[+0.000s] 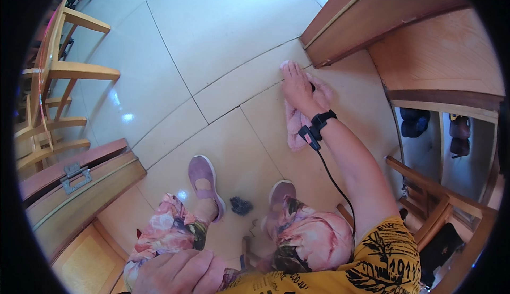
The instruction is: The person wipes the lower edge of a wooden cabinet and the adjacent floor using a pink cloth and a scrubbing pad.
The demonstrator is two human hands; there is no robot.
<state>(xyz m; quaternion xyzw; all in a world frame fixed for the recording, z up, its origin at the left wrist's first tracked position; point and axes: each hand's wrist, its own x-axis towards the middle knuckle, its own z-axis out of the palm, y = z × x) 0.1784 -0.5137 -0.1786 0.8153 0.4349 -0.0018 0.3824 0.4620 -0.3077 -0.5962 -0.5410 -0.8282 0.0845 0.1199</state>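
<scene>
A fluffy pink cloth [297,132] lies bunched on the tiled floor near the foot of a wooden door frame. My right hand [297,86] presses down on its upper part, with fingers stretched forward and a bit of pink showing at the fingertips. A black strap with a small cabled device [310,136] is around my right wrist. Down at the bottom, my left hand [181,272] rests on my left leg, its fingers curled and holding nothing that I can see. A dark fuzzy clump [241,206] lies on the floor between my purple shoes [201,172].
The wooden door frame [378,19] stands at upper right, with a shoe rack [442,134] below it. Lower right is a wooden stool or chair [446,194]. Wooden chairs [75,70] are at far left, above a hinged door edge [99,174].
</scene>
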